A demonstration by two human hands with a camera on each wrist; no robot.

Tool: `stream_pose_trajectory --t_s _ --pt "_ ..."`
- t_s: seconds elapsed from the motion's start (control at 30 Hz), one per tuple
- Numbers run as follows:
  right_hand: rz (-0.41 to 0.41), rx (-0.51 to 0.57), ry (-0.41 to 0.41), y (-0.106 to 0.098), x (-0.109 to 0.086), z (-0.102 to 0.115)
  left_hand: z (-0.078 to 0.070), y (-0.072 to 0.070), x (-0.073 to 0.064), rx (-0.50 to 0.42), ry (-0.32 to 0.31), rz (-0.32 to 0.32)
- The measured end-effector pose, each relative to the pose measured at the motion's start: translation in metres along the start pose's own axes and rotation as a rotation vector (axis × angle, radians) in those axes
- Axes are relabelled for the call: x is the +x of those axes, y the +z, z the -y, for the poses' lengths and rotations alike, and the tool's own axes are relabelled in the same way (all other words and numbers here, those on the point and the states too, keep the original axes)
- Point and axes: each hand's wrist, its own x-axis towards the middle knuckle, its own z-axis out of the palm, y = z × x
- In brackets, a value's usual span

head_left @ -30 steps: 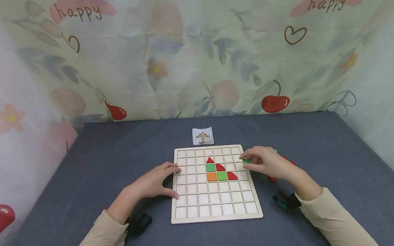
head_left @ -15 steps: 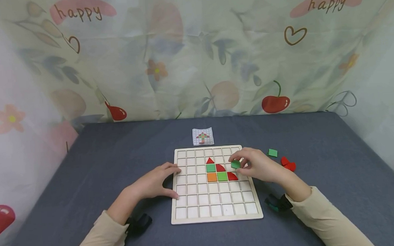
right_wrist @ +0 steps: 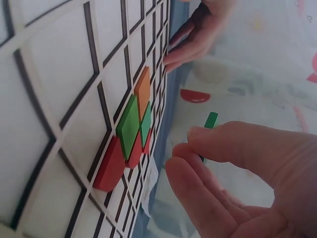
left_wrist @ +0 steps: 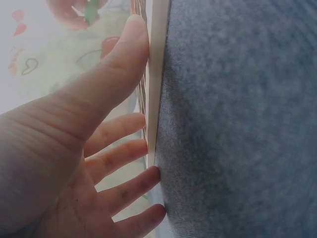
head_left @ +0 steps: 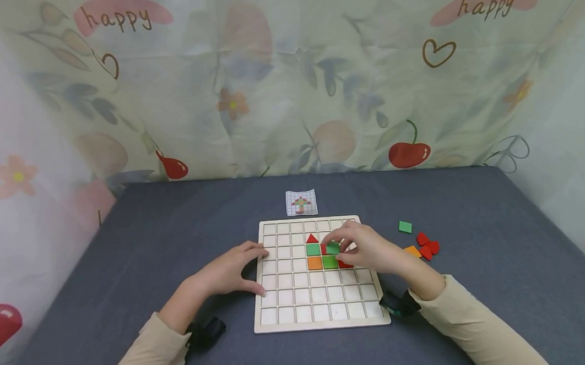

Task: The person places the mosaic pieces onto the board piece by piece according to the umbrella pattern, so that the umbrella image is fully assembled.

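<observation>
My right hand (head_left: 370,249) pinches a green square tile (head_left: 333,249) between thumb and fingers, above the wooden grid board (head_left: 322,325). In the right wrist view the tile (right_wrist: 212,119) is seen edge-on, apart from the board. Beneath it, partly covered, are a red quarter-round tile (head_left: 323,249) and a light green square (head_left: 330,262). An orange square (head_left: 315,263), a teal-green square (head_left: 313,250) and a red triangle (head_left: 311,238) sit in cells. Extended fingers of my left hand (head_left: 227,269) touch the board's left edge; the left wrist view shows them spread along its rim (left_wrist: 157,64).
Right of the board lie a green square (head_left: 405,227), several red tiles (head_left: 428,247) and an orange tile (head_left: 413,251) partly behind the right wrist. A small pattern card (head_left: 301,202) lies beyond the board on the dark cloth (head_left: 199,209). A printed curtain (head_left: 288,94) hangs behind.
My right hand has carried the green tile leftward from the board's right edge to over the coloured tiles. The loose tiles on the right have come into view. The left hand has stayed put.
</observation>
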Motion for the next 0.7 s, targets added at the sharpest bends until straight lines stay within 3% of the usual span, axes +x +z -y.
stream_pose_trajectory --t_s 0.7 --pt "0.020 -0.083 -0.060 0.021 0.025 0.016 0.001 0.000 0.001 -0.004 -0.003 0.007"
